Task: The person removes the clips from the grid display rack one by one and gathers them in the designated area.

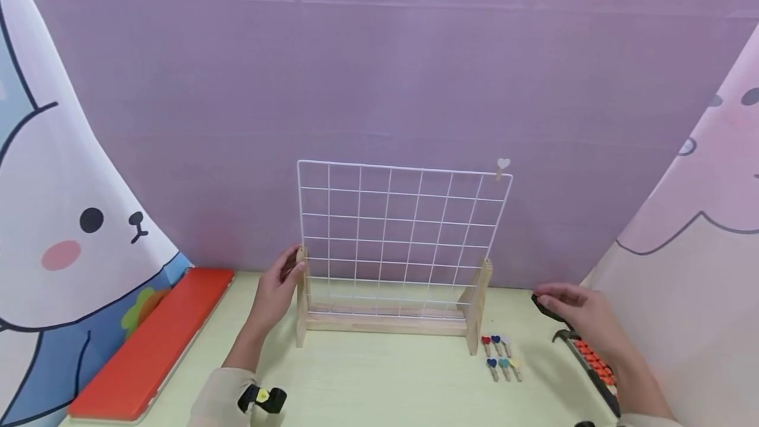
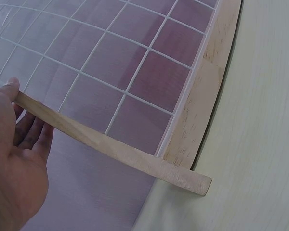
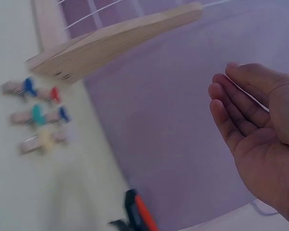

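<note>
A white wire grid panel (image 1: 405, 168) stands upright in a wooden stand (image 1: 385, 326). My left hand (image 1: 277, 292) pinches the upper end of the stand's left side post (image 2: 111, 150), thumb on one side and fingers on the other. A small clothespin with a white heart (image 1: 503, 164) is clipped on the grid's top right corner. Off to the right of the stand, my right hand (image 1: 587, 321) hovers with fingers together and slightly bent, holding nothing in the right wrist view. Several heart clothespins (image 1: 504, 364) in red, blue, teal and pale colors lie in two rows by the right post.
Below my right hand lies a black object with orange parts (image 1: 595, 361), partly hidden by the hand and forearm; its kind is unclear. A long red flat case (image 1: 160, 341) lies along the left table edge. Purple cloth (image 1: 403, 84) hangs behind the table.
</note>
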Available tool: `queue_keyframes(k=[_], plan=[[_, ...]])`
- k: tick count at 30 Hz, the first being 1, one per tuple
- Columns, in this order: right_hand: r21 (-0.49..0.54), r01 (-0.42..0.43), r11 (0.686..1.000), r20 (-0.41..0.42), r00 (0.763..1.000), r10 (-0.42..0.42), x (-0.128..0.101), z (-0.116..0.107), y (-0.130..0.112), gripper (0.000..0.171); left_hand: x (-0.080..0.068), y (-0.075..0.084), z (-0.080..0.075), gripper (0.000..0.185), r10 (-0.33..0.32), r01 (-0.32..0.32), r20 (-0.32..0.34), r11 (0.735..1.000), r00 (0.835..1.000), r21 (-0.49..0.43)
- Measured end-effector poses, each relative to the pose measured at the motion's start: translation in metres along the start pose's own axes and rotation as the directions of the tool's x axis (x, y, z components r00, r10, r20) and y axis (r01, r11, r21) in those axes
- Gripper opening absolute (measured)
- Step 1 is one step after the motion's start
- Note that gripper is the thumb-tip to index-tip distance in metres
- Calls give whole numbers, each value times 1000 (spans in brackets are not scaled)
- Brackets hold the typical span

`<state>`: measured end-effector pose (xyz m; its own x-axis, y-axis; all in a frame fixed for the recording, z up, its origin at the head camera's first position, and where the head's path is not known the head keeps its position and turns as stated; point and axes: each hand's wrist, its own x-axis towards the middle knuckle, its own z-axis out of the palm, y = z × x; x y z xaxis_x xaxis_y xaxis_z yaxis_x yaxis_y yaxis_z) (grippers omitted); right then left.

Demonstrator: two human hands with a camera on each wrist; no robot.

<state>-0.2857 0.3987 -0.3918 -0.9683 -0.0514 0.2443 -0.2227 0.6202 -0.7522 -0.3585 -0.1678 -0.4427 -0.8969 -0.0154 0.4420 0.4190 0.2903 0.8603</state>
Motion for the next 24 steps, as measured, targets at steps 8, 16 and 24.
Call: queue_keyframes(k=[8, 16, 24], plan=[[-52, 121, 991, -21, 992, -122, 25, -25, -47, 37, 1, -2, -1, 56, -5, 5, -4, 1000, 1000, 11], [-54, 172, 984, -69, 982, -175, 41, -41, -86, 38, 1, -4, 0, 56, 1, -1, 1, 1000, 1000, -15], [-21, 229, 973, -97, 968, -230, 61, -51, -113, 35, 0, -2, 0, 55, -3, 3, -1, 1000, 1000, -24]])
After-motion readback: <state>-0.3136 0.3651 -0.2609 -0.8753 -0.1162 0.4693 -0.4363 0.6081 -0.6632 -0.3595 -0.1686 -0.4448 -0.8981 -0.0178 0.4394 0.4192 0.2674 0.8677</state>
